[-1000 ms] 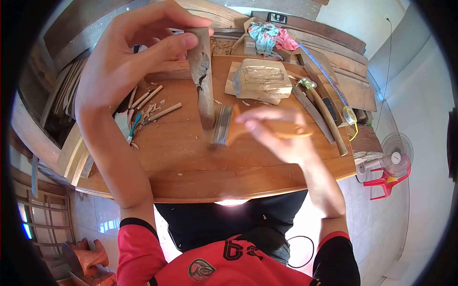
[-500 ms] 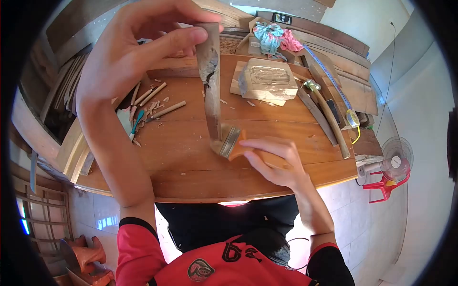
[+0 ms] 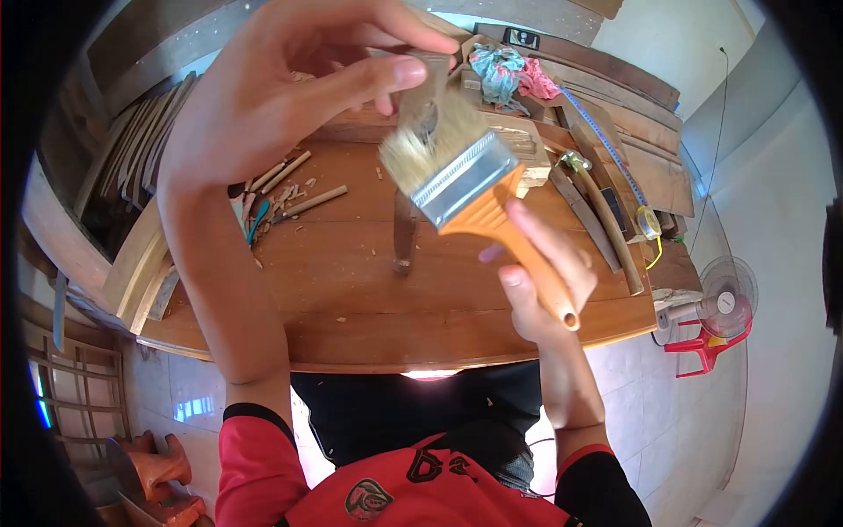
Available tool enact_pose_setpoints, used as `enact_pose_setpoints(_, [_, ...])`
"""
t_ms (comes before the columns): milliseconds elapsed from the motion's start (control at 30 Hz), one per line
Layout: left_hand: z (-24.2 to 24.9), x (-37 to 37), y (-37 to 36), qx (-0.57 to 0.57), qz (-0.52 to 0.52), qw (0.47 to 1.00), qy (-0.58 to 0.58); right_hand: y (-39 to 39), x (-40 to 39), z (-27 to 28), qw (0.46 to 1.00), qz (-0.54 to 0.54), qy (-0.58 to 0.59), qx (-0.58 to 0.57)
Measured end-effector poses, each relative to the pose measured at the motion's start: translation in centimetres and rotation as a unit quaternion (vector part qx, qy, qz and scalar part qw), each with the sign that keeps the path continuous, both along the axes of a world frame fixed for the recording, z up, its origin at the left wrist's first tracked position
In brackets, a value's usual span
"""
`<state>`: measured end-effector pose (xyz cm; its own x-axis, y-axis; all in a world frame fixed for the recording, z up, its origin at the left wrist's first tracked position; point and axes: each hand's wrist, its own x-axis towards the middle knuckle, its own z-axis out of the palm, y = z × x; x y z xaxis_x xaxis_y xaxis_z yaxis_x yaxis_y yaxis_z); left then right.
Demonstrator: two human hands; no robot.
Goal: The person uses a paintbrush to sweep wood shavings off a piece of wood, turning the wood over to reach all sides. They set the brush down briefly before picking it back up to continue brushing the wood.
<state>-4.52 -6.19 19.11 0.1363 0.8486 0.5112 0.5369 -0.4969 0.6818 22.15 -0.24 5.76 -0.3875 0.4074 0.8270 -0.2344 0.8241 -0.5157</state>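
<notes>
Gripping the brush [image 3: 465, 180], your right hand [image 3: 537, 318] is closed around its handle, bristles over the wood [image 3: 404, 233], apparently dusting it. Your left hand [image 3: 294, 101] pinches the wood's top, above the table [image 3: 325, 303]. Another stroke calls for a firm pinch. Right of the wood lies a hammer [image 3: 610, 211].

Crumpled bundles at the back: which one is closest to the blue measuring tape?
The pink one, right by the end of the blue tape; the blue-green one is farther left.

Tiled floor [image 3: 637, 386], pale wall [image 3: 773, 220], fan [image 3: 727, 303]
</notes>
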Motion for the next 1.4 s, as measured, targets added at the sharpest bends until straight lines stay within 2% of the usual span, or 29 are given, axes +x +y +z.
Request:
enact_pose_setpoints(100, [-0.2,-0.3,0.3,0.024,0.021,0.999,0.014,-1.0,1.5,-3.1,0.984,-0.050,-0.124,-0.118])
enact_pose_setpoints(200, [0.0,-0.5,0.6,0.030,0.003,0.999,0.037,-0.6,2.0,-4.2,0.958,-0.064,-0.249,-0.126])
enact_pose_setpoints(300, [0.1,0.2,0.6,0.026,-0.022,0.999,0.030,0.1,1.4,-3.7,0.948,-0.064,-0.275,-0.148])
enact_pose_setpoints(400, [0.3,0.8,0.4,0.020,-0.008,0.999,0.041,0.1,0.4,-0.3,0.955,-0.082,-0.214,-0.191])
enact_pose_setpoints(500, [0.1,0.9,-0.1,0.006,0.034,0.999,0.004,0.5,-0.7,1.5,0.982,-0.028,0.000,-0.186])
enact_pose_setpoints(567, [0.1,0.5,-0.1,0.002,0.048,0.999,0.004,0.4,-1.5,2.6,0.983,0.017,0.092,-0.156])
enact_pose_setpoints(633, [-0.1,0.2,-0.1,0.000,0.057,0.998,0.006,0.2,-1.6,2.3,0.986,0.033,0.110,-0.123])
enact_pose_setpoints(733, [0.6,-0.2,-0.5,0.004,0.050,0.998,0.028,0.1,-1.4,-0.2,0.996,0.020,0.039,-0.078])
enact_pose_setpoints(833, [2.5,0.4,-1.6,-0.029,0.061,0.998,0.015,-1.0,0.1,-3.5,0.974,-0.066,-0.102,-0.189])
enact_pose_setpoints(900, [2.8,0.9,-1.6,-0.102,0.110,0.986,-0.074,-1.5,0.4,-5.0,0.964,-0.067,-0.147,-0.212])
enact_pose_setpoints(967, [2.5,0.5,-1.7,-0.086,0.064,0.990,-0.091,-1.6,0.5,-5.2,0.955,-0.068,-0.188,-0.217])
enact_pose_setpoints(1033, [1.7,-0.8,-1.2,-0.049,0.031,0.997,-0.056,-1.4,0.6,-4.6,0.950,-0.068,-0.225,-0.205])
enact_pose_setpoints(1100, [0.2,-2.5,0.4,0.013,0.014,0.999,0.029,-1.0,0.3,-2.9,0.950,-0.070,-0.252,-0.172])
enact_pose_setpoints(1133, [0.0,-2.1,0.4,0.001,0.007,1.000,0.007,-0.8,0.1,-1.8,0.949,-0.072,-0.265,-0.155])
enact_pose_setpoints(1200, [-0.1,-1.0,-0.1,-0.020,-0.003,0.999,-0.036,-0.9,-0.3,1.1,0.964,-0.083,-0.220,-0.125])
enact_pose_setpoints(1233, [0.1,-0.8,-0.1,-0.014,0.010,1.000,-0.017,-0.9,-0.6,2.4,0.970,-0.087,-0.199,-0.111])
enact_pose_setpoints(1300, [0.2,-0.5,-0.2,-0.005,0.037,0.999,0.018,-0.5,-0.9,4.1,0.990,-0.049,-0.076,-0.109])
enact_pose_setpoints(1333, [0.2,-0.4,-0.1,-0.013,0.030,0.999,-0.002,-0.5,-0.9,4.9,0.994,-0.029,-0.016,-0.107])
enact_pose_setpoints(1400, [0.0,-0.4,-0.1,-0.031,0.015,0.999,-0.041,-0.6,-0.6,5.9,0.997,-0.048,0.016,-0.058])
